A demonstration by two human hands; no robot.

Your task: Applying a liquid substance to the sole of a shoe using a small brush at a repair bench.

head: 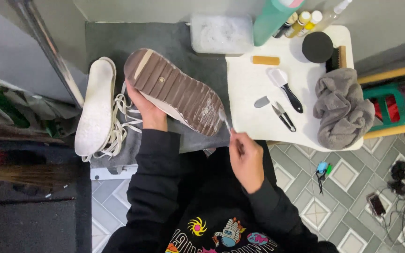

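Brown-soled shoe [174, 91] gripped sole-up by left hand [148, 112]; right hand [245, 157] grips brush [223, 119] at its toe.

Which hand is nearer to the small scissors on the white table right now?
Right. The right hand is just below-left of the scissors, at the table edge, holding a small tool. The left hand is farther left, holding the shoe.

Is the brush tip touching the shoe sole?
Touching. Head view: right hand holds the brush, its tip meeting the shoe sole at the toe edge.
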